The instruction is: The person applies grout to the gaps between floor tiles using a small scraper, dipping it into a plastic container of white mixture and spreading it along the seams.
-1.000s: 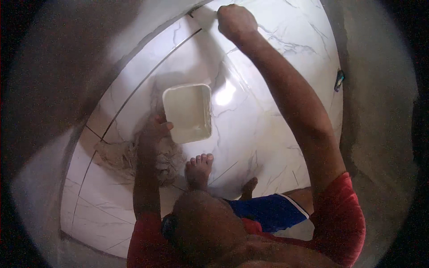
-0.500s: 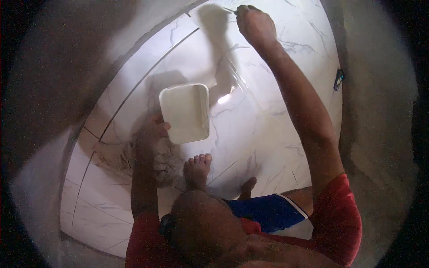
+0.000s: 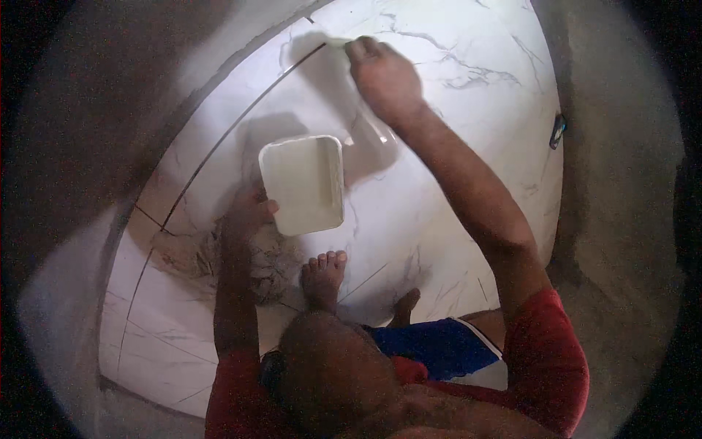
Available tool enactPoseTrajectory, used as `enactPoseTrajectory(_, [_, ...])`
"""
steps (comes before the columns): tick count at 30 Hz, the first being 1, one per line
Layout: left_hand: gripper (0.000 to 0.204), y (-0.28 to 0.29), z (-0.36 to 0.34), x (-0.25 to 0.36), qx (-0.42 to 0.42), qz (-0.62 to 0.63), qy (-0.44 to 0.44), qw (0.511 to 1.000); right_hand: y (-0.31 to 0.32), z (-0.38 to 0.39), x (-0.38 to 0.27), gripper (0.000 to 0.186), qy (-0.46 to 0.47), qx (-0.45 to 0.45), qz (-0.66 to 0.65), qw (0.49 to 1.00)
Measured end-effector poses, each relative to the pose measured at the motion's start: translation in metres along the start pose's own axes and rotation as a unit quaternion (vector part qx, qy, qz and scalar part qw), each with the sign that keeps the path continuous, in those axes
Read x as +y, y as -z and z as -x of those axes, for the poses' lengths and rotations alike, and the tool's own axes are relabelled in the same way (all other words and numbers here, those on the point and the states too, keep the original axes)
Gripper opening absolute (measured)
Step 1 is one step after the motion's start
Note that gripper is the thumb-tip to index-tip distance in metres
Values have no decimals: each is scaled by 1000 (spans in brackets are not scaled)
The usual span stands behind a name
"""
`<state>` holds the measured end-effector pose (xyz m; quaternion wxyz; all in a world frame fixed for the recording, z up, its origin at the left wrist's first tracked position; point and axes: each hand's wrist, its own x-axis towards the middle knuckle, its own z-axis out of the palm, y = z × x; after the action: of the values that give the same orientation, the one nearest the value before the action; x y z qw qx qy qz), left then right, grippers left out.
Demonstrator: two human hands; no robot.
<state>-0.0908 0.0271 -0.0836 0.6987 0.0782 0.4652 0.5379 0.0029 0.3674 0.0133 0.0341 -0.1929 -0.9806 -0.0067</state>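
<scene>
Red-sleeved, the right arm stretches forward to the right of the tub, bending so that the right hand sits beyond its far edge; those fingers are curled together, and whether they grip anything I cannot tell. The left hand is clamped on the tub's left side, thumb over the rim. Rectangular with rounded corners, the tub shows a pale inside; liquid or bare plastic, I cannot tell. Crumpled cloth lies on the tub's near left, a bare foot just nearer. White, grey-veined tiles surround it; a grey wall rises well to its right.
</scene>
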Motion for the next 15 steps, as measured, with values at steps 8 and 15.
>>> enactPoseTrajectory(8, [67, 1, 1, -12, 31, 0, 10, 999, -15, -15, 26, 28, -6, 70, -43, 997])
enactPoseTrajectory(15, [65, 9, -2, -23, 27, 17, -40, 999, -29, -20, 22, 33, 35, 28, 7, 999])
